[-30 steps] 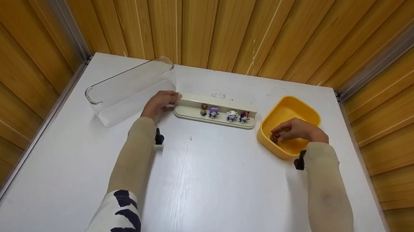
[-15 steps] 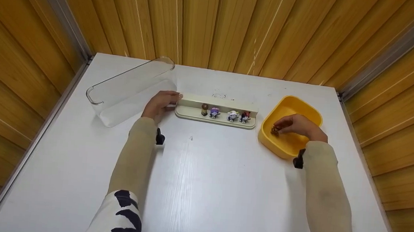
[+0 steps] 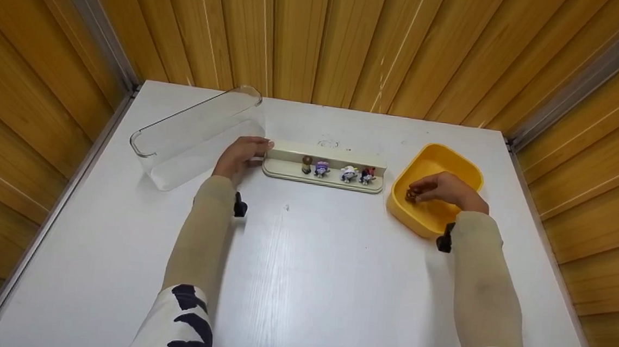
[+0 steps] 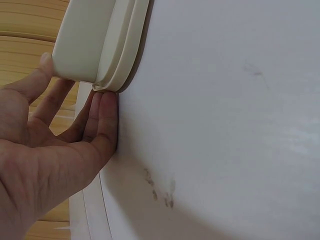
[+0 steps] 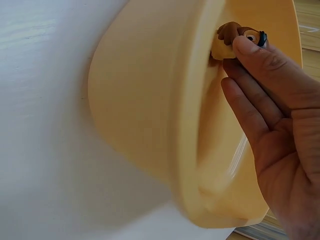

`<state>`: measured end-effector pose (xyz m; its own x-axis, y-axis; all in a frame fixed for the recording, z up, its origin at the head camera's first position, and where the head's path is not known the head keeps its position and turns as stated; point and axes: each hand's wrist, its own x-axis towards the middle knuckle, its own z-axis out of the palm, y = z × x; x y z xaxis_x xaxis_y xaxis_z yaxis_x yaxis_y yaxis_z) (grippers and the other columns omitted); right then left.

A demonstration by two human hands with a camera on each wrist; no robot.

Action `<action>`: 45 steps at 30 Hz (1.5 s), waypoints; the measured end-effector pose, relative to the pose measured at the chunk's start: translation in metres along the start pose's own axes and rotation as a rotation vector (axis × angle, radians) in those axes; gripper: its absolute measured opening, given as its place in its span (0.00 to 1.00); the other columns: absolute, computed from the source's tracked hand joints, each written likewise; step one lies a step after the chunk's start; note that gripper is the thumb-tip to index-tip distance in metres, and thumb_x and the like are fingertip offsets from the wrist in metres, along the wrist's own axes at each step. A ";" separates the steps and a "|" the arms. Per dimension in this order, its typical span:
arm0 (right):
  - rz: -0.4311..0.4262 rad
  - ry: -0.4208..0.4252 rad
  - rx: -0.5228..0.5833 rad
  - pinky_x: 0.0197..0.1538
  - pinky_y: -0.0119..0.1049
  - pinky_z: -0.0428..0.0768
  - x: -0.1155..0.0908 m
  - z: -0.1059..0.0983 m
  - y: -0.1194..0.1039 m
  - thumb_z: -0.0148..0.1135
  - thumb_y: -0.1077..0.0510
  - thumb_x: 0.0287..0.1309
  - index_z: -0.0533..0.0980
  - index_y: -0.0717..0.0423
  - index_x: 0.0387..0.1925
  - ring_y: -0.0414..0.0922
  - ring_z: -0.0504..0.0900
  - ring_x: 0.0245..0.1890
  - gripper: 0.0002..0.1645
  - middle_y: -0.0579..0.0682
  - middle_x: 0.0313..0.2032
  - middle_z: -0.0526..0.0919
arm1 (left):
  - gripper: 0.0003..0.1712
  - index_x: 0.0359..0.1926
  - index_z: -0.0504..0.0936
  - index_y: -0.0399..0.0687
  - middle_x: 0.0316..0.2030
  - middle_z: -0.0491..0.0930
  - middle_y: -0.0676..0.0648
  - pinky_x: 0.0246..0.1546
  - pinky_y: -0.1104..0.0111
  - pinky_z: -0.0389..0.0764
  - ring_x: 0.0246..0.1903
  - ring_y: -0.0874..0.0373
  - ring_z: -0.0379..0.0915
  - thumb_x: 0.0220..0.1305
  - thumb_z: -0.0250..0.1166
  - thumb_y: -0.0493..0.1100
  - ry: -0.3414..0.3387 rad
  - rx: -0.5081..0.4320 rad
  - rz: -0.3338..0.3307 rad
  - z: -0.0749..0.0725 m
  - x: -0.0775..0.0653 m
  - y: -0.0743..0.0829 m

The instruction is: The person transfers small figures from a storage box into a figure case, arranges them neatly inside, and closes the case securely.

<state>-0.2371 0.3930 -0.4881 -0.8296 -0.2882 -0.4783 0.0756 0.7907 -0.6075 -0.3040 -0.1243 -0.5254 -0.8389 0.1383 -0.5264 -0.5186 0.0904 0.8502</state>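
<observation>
My right hand (image 3: 442,189) is inside the yellow bin (image 3: 475,177), pinching a small toy figure (image 5: 231,39) between thumb and fingers. The figure has brown on top, a yellowish body and an eye with a dark rim; my thumb covers part of it. My left hand (image 3: 240,155) holds the left end of a long cream display base (image 3: 282,167), thumb at its raised back edge and fingers against the end. Along the base's step stand a brown figure (image 3: 307,164), a purple-topped figure (image 3: 322,169), a white-topped figure (image 3: 348,173) and a red-and-black-topped figure (image 3: 367,176).
A long clear plastic cover (image 3: 198,133) lies slantwise on the white table (image 3: 307,282) at the back left, close to my left hand. Wood-look panels (image 3: 297,36) rise behind the table and along both sides.
The right hand has lifted slightly within the yellow bin, and the brown figure in its fingers shows a little higher. My left hand keeps its place on the display base.
</observation>
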 end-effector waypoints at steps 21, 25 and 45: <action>0.007 0.059 -0.029 0.72 0.59 0.64 -0.015 -0.022 -0.013 0.68 0.56 0.66 0.80 0.53 0.62 0.56 0.77 0.62 0.23 0.55 0.57 0.84 | 0.29 0.67 0.76 0.45 0.62 0.77 0.46 0.66 0.59 0.72 0.62 0.53 0.71 0.70 0.68 0.50 -0.002 0.023 -0.019 0.002 0.003 0.002; 0.002 0.069 -0.064 0.72 0.60 0.63 -0.017 -0.025 -0.014 0.68 0.54 0.67 0.80 0.53 0.62 0.56 0.78 0.61 0.23 0.55 0.56 0.85 | 0.29 0.66 0.76 0.49 0.62 0.76 0.48 0.66 0.60 0.72 0.62 0.53 0.70 0.68 0.70 0.51 0.033 0.027 -0.049 0.002 0.001 0.003; -0.046 0.115 -0.058 0.68 0.56 0.72 -0.028 -0.024 -0.010 0.69 0.51 0.65 0.80 0.55 0.61 0.55 0.82 0.58 0.25 0.55 0.54 0.86 | 0.28 0.67 0.77 0.46 0.62 0.77 0.47 0.66 0.59 0.71 0.62 0.52 0.72 0.69 0.68 0.49 0.005 0.044 -0.022 0.001 0.001 0.001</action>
<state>-0.2281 0.4064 -0.4538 -0.8898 -0.2632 -0.3728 0.0071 0.8089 -0.5878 -0.3055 -0.1235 -0.5254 -0.8285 0.1309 -0.5445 -0.5289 0.1368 0.8376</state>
